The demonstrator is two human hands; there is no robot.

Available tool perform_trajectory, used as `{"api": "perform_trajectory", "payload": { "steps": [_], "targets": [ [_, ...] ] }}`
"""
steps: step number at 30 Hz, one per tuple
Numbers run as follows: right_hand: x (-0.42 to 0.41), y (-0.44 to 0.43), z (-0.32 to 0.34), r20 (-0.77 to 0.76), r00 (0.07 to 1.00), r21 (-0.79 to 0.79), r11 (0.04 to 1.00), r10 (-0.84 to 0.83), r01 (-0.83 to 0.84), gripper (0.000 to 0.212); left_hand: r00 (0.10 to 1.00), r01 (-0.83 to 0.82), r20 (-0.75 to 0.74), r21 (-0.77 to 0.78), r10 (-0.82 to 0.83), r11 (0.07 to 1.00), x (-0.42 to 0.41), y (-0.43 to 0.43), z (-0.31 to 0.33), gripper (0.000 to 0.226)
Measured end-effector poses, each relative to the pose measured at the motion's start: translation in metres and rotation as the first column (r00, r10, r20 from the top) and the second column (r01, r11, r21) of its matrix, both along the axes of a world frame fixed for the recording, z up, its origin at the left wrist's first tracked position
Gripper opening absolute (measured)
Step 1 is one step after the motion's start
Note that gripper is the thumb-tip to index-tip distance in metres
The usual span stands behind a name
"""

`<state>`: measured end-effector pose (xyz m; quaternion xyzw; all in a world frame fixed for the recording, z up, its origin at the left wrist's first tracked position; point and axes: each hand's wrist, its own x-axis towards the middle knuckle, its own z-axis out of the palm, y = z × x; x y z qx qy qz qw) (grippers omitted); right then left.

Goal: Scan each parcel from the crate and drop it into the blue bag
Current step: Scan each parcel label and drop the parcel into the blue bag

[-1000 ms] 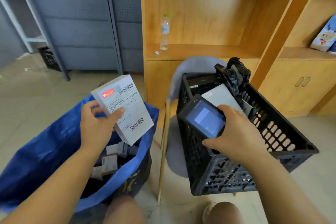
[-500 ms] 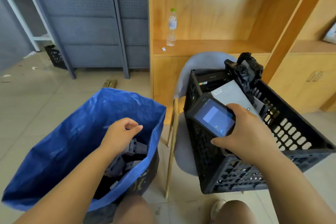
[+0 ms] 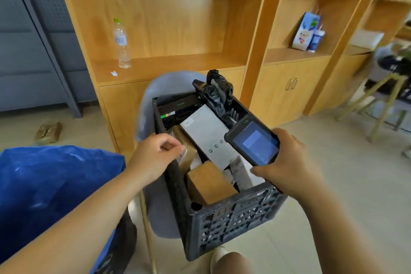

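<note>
The black plastic crate (image 3: 233,207) stands on a grey chair (image 3: 169,83) in front of me and holds several parcels. Among them are a flat grey box (image 3: 206,135), a brown cardboard box (image 3: 209,182), a black box (image 3: 178,107) and a black-wrapped bundle (image 3: 216,93). My left hand (image 3: 153,155) is inside the crate's left side, fingers pinched on the top edge of a brown parcel (image 3: 189,157). Over the crate's right rim, my right hand (image 3: 289,164) holds the handheld scanner (image 3: 253,142) with its screen lit. The blue bag (image 3: 55,180) stands open at the lower left.
A wooden shelf unit (image 3: 255,29) rises right behind the chair, with a water bottle (image 3: 121,44) and a gift bag (image 3: 308,31) on it. A stool with things on it (image 3: 382,93) is at the right. Grey metal cabinets (image 3: 33,40) stand at the left.
My left hand let the white labelled parcel go into the blue bag, then swung right into the crate and closed on a brown parcel. The scanner hand shifted right.
</note>
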<state>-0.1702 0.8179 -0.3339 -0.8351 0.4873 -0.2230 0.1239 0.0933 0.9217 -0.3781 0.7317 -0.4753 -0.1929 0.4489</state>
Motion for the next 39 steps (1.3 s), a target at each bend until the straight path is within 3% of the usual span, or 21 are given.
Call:
{"api": "perform_trajectory", "payload": {
  "steps": [5, 9, 14, 20, 23, 29, 39],
  "targets": [
    [-0.022, -0.039, -0.006, -0.037, 0.992, 0.002, 0.993, -0.122, 0.122, 0.070, 0.985, 0.118, 0.101, 0.177, -0.137, 0.977, -0.018, -0.080, -0.026, 0.009],
    [-0.028, -0.068, -0.012, -0.059, 0.986, 0.007, 0.987, -0.157, 0.158, 0.076, 0.951, 0.145, 0.200, 0.378, -0.234, 0.914, -0.018, -0.130, -0.056, 0.026],
    [-0.024, -0.099, -0.021, -0.066, 0.986, -0.013, 0.989, -0.151, 0.150, 0.081, 0.844, -0.036, 0.493, 0.446, -0.212, 0.894, -0.006, -0.184, -0.075, 0.065],
    [-0.003, -0.125, -0.031, -0.074, 0.994, 0.019, 0.996, -0.086, 0.087, 0.074, 0.842, -0.173, 0.532, 0.432, -0.095, 0.885, 0.024, -0.233, -0.081, 0.107],
    [0.004, -0.133, -0.035, -0.056, 0.997, 0.041, 0.997, -0.059, 0.061, 0.072, 0.883, -0.220, 0.467, 0.514, -0.055, 0.829, 0.041, -0.250, -0.083, 0.118],
    [0.006, -0.141, -0.040, -0.050, 0.998, 0.062, 0.997, -0.037, 0.040, 0.073, 0.920, -0.221, 0.389, 0.604, -0.041, 0.766, 0.052, -0.256, -0.083, 0.107],
    [-0.013, -0.117, -0.038, 0.019, 0.996, 0.042, 0.996, -0.084, 0.083, 0.068, 0.984, -0.046, 0.173, 0.425, -0.032, 0.904, 0.053, -0.216, -0.069, 0.054]
  ]
}}
